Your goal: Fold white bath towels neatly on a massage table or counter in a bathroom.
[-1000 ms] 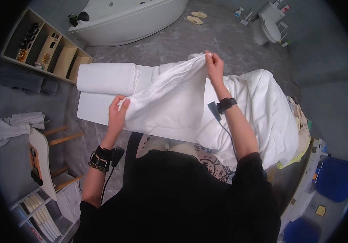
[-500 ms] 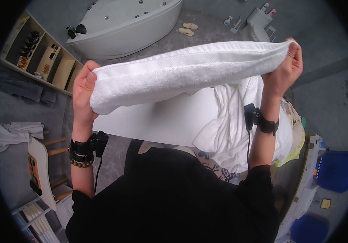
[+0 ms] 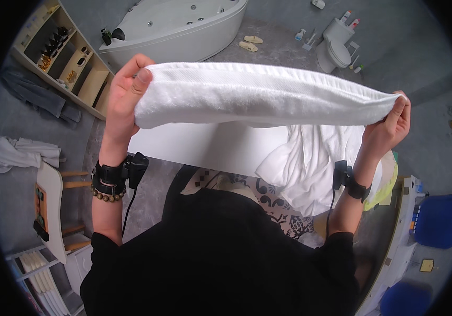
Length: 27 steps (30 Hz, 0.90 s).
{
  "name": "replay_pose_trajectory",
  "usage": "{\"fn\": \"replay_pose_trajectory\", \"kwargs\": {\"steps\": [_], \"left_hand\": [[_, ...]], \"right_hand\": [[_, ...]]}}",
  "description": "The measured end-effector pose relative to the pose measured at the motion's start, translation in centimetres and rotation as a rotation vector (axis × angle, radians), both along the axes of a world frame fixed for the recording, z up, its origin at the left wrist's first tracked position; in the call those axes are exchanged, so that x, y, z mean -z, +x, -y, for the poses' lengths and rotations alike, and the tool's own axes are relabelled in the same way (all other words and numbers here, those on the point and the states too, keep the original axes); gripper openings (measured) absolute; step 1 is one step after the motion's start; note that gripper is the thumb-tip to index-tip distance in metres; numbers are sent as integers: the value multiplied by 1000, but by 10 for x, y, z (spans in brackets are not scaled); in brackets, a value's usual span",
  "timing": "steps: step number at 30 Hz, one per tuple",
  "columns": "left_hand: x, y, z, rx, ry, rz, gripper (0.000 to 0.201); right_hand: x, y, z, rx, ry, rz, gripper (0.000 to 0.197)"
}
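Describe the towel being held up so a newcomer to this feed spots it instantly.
Find the white table in the middle of the view. Over it, the left hand and right hand each grip one end of a white towel. It alone is stretched into a wide band, unlike the crumpled white cloth on the table's right side.

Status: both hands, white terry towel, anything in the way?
Left hand, right hand: pinching opposite ends of white terry towel. Towel stretched between them. Crumpled white cloth on right side of smooth white tabletop; nothing seen blocking towel.
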<state>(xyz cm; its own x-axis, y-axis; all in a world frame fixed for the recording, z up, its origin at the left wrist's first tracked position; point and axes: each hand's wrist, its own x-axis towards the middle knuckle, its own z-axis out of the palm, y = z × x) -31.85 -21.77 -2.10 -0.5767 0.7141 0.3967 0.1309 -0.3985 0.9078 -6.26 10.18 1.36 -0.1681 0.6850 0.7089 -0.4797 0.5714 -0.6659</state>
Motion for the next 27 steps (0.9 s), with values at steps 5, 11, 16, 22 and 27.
{"fn": "replay_pose_trajectory", "kwargs": {"steps": [5, 11, 16, 22, 27], "left_hand": [[16, 37, 56, 86, -55, 21, 28], [49, 77, 147, 299, -360, -4, 24], [65, 105, 204, 385, -447, 103, 21], [36, 119, 237, 689, -495, 22, 21], [43, 128, 230, 1323, -46, 218, 23]], "right_hand": [[26, 56, 70, 50, -12, 85, 20], [71, 131, 172, 154, -7, 425, 20], [86, 174, 247, 126, -102, 553, 18], [62, 208, 294, -46, -233, 459, 22], [34, 232, 320, -157, -281, 562, 30]]}}
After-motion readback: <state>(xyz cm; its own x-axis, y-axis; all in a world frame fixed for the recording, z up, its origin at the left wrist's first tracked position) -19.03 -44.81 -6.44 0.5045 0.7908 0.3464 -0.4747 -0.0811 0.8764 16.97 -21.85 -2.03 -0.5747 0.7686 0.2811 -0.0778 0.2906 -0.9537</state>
